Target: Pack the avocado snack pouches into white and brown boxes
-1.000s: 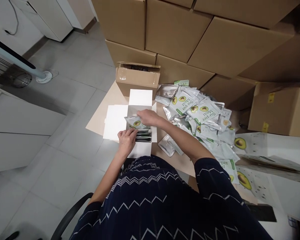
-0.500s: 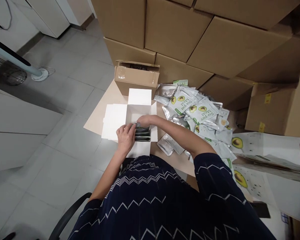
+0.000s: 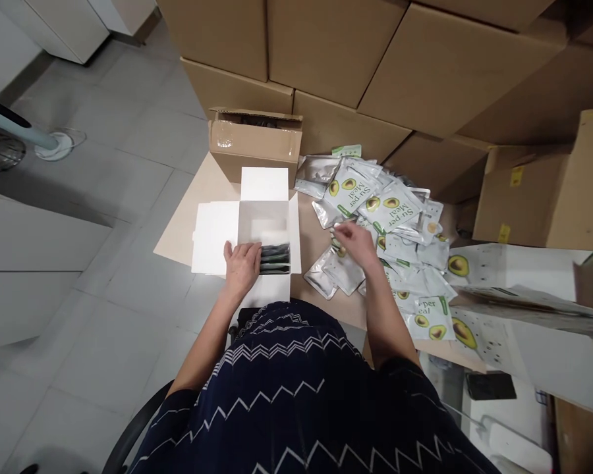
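A white carton (image 3: 263, 220) stands with its flaps spread on the table, and several dark-edged pouches (image 3: 275, 259) stand in a row at its near end. My left hand (image 3: 243, 264) is bent over the carton's left wall, fingertips against the ends of those pouches. To the right lies a heap of silver and pale-green pouches (image 3: 393, 207) printed with avocados and "Su-per Meal". Over the heap's left side, my right hand (image 3: 356, 242) pinches the edge of a pouch (image 3: 337, 241), largely hidden beneath the fingers.
Behind the white carton stands a small brown box (image 3: 257, 141) with its top partly open. Large cardboard boxes (image 3: 331, 49) are stacked like a wall at the back. At right are avocado-printed cartons (image 3: 514, 263) and a dark phone (image 3: 491, 386). A chair arm (image 3: 136, 421) is at lower left.
My right hand has left the inside of the white carton and moved right to the pouch heap, where it pinches a pouch. My left hand stays at the carton's left wall.
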The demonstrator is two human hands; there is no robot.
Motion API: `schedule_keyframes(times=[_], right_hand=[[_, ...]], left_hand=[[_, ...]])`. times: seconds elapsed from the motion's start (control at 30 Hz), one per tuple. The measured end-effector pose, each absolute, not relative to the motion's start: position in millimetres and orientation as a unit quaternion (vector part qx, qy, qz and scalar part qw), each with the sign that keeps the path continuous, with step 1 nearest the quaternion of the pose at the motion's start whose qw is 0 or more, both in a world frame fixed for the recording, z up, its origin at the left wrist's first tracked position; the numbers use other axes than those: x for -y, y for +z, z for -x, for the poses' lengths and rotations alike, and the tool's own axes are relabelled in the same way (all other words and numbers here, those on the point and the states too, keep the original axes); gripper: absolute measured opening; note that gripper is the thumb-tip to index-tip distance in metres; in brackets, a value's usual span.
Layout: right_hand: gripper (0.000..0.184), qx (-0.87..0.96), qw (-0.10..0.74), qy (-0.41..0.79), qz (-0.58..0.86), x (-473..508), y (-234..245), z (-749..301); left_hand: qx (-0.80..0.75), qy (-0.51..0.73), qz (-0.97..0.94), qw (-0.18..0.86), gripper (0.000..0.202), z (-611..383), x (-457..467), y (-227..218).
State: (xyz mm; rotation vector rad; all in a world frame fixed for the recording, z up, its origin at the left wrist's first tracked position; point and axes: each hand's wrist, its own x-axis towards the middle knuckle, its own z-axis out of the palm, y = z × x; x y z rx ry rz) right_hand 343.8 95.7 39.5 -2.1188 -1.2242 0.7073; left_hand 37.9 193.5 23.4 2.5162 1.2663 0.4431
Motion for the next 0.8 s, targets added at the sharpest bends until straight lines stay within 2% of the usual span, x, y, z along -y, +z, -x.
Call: schedule_keyframes(times=[0.03,0.1,0.13,0.2,0.4,0.5,0.6,0.8], right_hand=[[0.032,0.469,0.195,0.256,0.823,-73.5,23.2,-343.7],[0.046,0.482,0.049,0.237,0.842,-32.5,-7.5,-334.5],[0.056,0.482,0.001,0.229,0.846,-15.0,-21.2,-327.3],[0.067,0.476,-0.037,0.203,0.855,12.2,-44.6,-312.8],[0.064,0.459,0.083,0.123,0.876,37.5,-83.8,-295.9],[0.061,0.452,0.07,0.13,0.88,35.5,-83.0,-295.4],[0.06,0.445,0.074,0.134,0.883,31.1,-68.7,-298.9],[0.055,0.36,0.193,0.055,0.911,12.9,5.3,-334.4]], left_hand=[[-0.438,0.154,-0.874,0.146,0.035,-37.8,-193.6,23.3],[-0.434,0.153,-0.876,0.145,0.035,-37.5,-194.0,22.5],[-0.433,0.152,-0.877,0.143,0.035,-37.3,-194.3,21.9],[-0.431,0.152,-0.878,0.14,0.036,-36.8,-194.7,20.9],[-0.431,0.158,-0.877,0.14,0.036,-37.2,-195.2,20.4],[-0.431,0.16,-0.878,0.135,0.037,-37.6,-195.1,20.4],[-0.432,0.157,-0.878,0.138,0.036,-37.8,-195.2,20.5],[-0.439,0.146,-0.874,0.149,0.035,-38.0,-195.4,21.9]])
